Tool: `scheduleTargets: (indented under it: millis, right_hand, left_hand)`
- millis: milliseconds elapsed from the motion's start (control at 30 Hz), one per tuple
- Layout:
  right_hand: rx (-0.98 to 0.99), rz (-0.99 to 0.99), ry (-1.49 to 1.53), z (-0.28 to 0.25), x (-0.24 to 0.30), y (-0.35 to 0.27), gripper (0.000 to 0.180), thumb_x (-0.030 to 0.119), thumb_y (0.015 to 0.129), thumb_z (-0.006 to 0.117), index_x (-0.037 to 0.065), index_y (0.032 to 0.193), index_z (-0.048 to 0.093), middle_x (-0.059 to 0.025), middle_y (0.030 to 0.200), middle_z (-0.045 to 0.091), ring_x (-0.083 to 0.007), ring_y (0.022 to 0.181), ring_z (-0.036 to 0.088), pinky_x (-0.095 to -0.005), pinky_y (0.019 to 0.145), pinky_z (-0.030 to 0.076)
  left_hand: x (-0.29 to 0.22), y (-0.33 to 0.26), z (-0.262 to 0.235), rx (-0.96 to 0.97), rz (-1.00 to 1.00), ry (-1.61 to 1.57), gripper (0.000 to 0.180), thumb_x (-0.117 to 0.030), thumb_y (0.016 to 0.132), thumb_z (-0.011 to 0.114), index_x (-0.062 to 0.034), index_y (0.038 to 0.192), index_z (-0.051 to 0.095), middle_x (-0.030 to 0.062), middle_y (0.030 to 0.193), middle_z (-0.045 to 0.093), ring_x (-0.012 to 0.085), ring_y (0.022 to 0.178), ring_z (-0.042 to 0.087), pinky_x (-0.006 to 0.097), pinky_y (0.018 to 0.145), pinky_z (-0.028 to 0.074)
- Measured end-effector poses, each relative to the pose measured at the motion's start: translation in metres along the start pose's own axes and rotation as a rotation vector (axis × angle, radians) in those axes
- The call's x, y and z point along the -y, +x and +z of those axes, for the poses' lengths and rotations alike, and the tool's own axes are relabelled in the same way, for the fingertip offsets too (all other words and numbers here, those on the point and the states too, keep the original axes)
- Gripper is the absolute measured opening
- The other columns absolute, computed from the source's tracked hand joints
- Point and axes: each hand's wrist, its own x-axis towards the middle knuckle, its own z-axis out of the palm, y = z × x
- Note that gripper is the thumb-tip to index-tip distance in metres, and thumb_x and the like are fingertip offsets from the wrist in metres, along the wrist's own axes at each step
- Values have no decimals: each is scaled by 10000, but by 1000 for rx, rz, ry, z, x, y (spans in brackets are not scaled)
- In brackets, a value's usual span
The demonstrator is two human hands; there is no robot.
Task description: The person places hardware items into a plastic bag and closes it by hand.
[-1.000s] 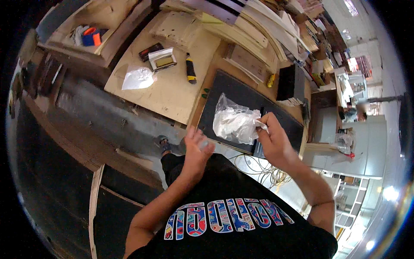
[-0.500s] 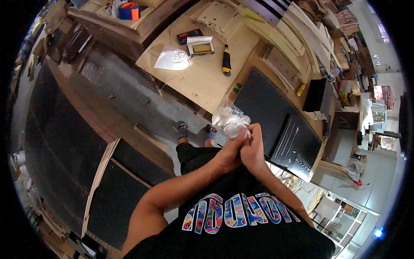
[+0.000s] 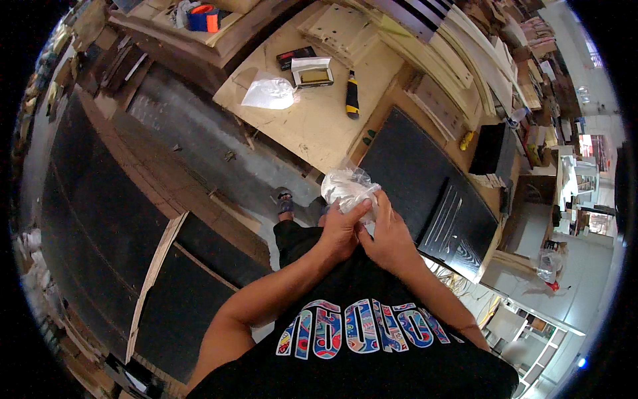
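In front of my body, both hands hold a clear plastic bag [image 3: 345, 185] with something whitish inside that I cannot make out. My left hand [image 3: 342, 229] grips its lower left side, thumb laid up along the plastic. My right hand [image 3: 391, 241] is closed round the right side of the bag, fingers partly behind it. On the wooden worktable [image 3: 292, 133] just beyond lie a white sheet or flat bag [image 3: 269, 93], an open small box [image 3: 312, 73] with a yellowish block in it, a dark box [image 3: 295, 57] and a yellow-and-black utility knife [image 3: 352, 96].
To the right of the table lies a black panel [image 3: 405, 159], with dark slatted pieces [image 3: 446, 216] on it. Wooden boards [image 3: 432, 60] are stacked at the back. Large dark sheets [image 3: 100, 179] fill the left. A blue-and-orange tape roll [image 3: 203, 18] sits far back.
My hands have spread slightly apart around the bag, the left shifting a little left. The bag has tilted and moved slightly left, and its neck is less tightly pinched.
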Motion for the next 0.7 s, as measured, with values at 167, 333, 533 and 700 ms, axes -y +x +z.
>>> scheduleTargets:
  millis: [167, 333, 533, 700]
  right_hand:
    - [50, -172, -479, -7, -11, 8, 458, 158, 883, 604, -55, 1273, 490, -186, 1037, 644, -306, 922, 655, -401, 775, 492]
    - [209, -177, -652, -7, -10, 23, 208, 128, 854, 595, 10, 1024, 620, -109, 905, 657, -241, 811, 666, -371, 719, 492]
    - [187, -223, -577, -2, -15, 33, 142, 120, 844, 605, 42, 947, 663, -100, 897, 677, -265, 773, 689, -413, 709, 537]
    - [245, -89, -402, 4, -18, 41, 143, 115, 855, 586, 33, 942, 665, -168, 878, 696, -353, 804, 701, -472, 709, 558]
  left_hand:
    - [1, -1, 4, -57, 48, 19, 490, -98, 889, 771, -50, 1303, 512, 74, 1195, 646, 222, 1084, 647, 360, 906, 529]
    - [4, 0, 2, -99, 110, 7, 418, -51, 896, 752, -39, 1256, 541, 78, 1168, 655, 216, 1068, 650, 362, 933, 527]
    - [0, 5, -3, -38, 118, -67, 458, -11, 895, 733, -77, 1287, 506, 77, 1199, 632, 224, 1130, 630, 356, 997, 510]
    - [-3, 4, -5, -30, 125, -81, 435, -105, 909, 742, -98, 1281, 517, 59, 1210, 632, 201, 1137, 625, 361, 1005, 493]
